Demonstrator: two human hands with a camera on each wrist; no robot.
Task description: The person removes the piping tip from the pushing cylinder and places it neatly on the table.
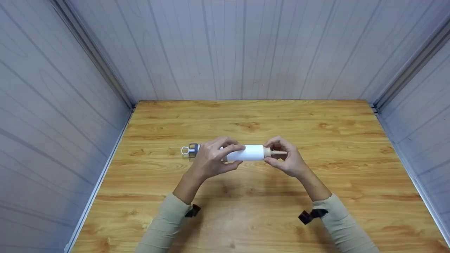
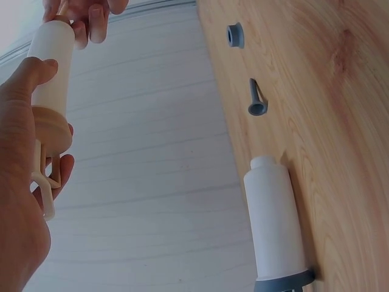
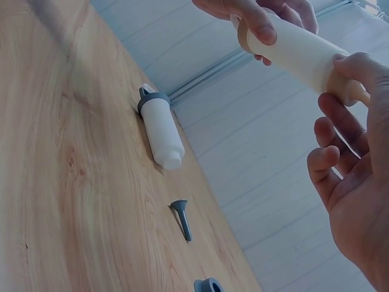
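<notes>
My left hand (image 1: pixel 212 158) grips a white-barrelled icing syringe (image 1: pixel 251 153), held level above the table. In the left wrist view, its beige collar (image 2: pixel 51 129) and looped handle (image 2: pixel 44 185) show beside my left palm. At the other end, my right hand (image 1: pixel 290 161) pinches the beige ring (image 1: pixel 267 152) at the base of the slim beige nozzle (image 1: pixel 278 153). The right wrist view shows thumb and fingertips on that ring, with the other right fingers loosely bent. Whether the nozzle is fully fastened I cannot tell.
A second white syringe with a grey cap (image 2: pixel 273 219) lies on the wooden table (image 1: pixel 246 123), partly hidden by my left hand in the head view. Beside it are a grey nozzle (image 3: pixel 182 220) and a grey ring (image 2: pixel 235 35). Pale walls (image 1: pixel 225 49) enclose the table.
</notes>
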